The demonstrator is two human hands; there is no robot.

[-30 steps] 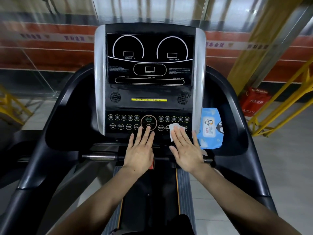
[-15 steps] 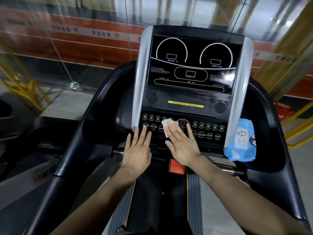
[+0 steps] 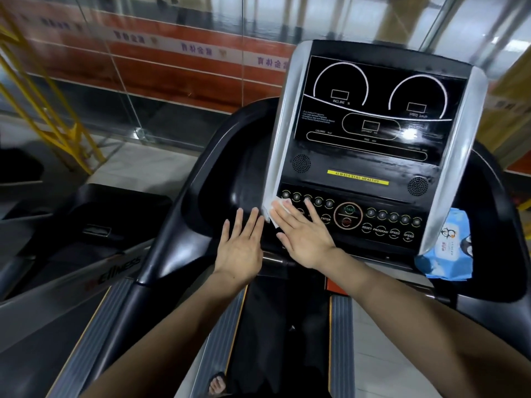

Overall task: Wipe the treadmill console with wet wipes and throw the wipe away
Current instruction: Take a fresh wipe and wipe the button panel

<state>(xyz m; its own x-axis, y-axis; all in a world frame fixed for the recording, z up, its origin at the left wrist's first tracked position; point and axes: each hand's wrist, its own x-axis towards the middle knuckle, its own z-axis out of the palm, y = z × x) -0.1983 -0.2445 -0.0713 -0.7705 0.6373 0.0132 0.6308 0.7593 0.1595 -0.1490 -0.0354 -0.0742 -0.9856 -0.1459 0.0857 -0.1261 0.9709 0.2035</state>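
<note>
Currently the right hand (image 3: 304,235) lies flat, fingers straight, pressing a white wet wipe (image 3: 277,209) against the lower left corner of the treadmill console (image 3: 370,156), over the leftmost buttons beside the silver side trim (image 3: 280,150). The left hand (image 3: 240,248) is spread open just left of it, gripping nothing. A blue wet wipe pack (image 3: 444,252) sits in the right-hand tray.

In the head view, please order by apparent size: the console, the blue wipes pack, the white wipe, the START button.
1. Console
2. Wipes pack
3. START button and wipe: unsure, since the right hand covers most of the wipe.
</note>
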